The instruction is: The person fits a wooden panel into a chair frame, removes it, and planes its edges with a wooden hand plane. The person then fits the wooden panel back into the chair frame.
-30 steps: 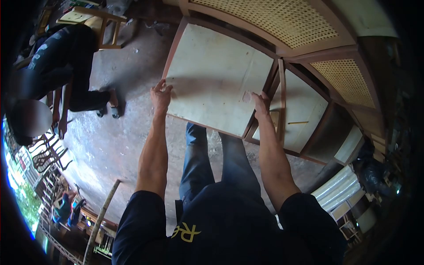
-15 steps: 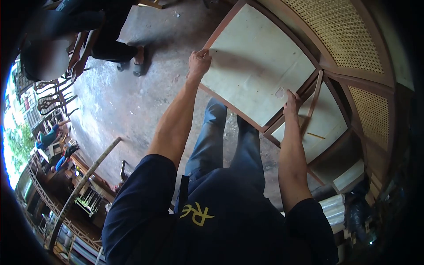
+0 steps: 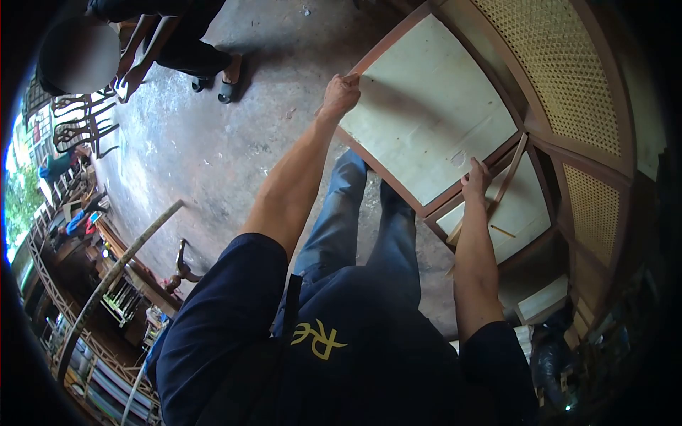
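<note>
A whitish panel in a brown wooden frame (image 3: 433,106) lies in front of me, beside a brown cabinet. My left hand (image 3: 341,96) is closed round the frame's left edge. At the near right edge, my right hand (image 3: 475,179) grips the frame with its fingers curled on top. Below that edge, a second pale panel (image 3: 529,202) is partly covered by the first. A narrow wooden strip (image 3: 508,174) lies across it, partly hidden by my right hand and forearm. A short thin stick (image 3: 504,231) rests on the same pale surface.
Woven cane panels (image 3: 554,64) fill the cabinet frame on the right. Another person (image 3: 160,42) in dark clothes stands at upper left on the concrete floor (image 3: 220,149). Wooden chairs (image 3: 85,124) and a long pole (image 3: 121,263) are at the left.
The view has turned slightly, so the background shifts. Both hands stay on the framed panel. More of the wooden strip shows below my right hand.
</note>
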